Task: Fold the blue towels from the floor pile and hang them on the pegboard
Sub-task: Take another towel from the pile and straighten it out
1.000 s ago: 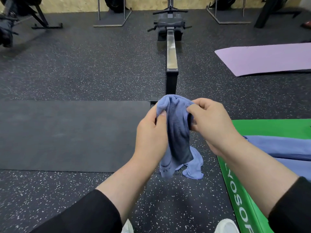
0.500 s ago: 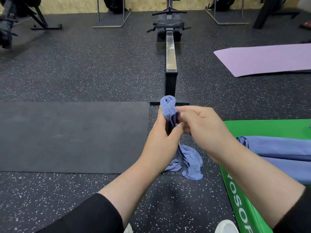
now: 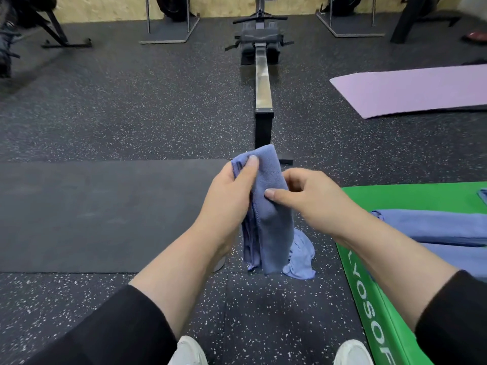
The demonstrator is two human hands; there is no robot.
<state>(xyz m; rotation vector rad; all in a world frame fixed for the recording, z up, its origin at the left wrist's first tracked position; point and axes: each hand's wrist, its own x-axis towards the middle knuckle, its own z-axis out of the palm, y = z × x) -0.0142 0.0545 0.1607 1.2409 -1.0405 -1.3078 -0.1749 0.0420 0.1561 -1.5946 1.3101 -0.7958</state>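
A blue towel, folded into a narrow hanging strip, is held upright in front of me. My left hand grips its upper left edge, thumb on top near the fold. My right hand pinches the strip's right side with thumb in front and fingers behind. Below it a crumpled blue towel lies on the speckled floor. More blue towels lie on a green pad at the right. No pegboard is in view.
A rowing machine runs straight ahead from the towel. A dark mat lies at the left and a purple mat at the far right. Metal stands and gym gear line the back wall. My white shoes show at the bottom.
The towel has been opened from a tight bunch into a longer folded strip hanging down. My right hand slid to its right side; my left thumb moved up onto the top fold.
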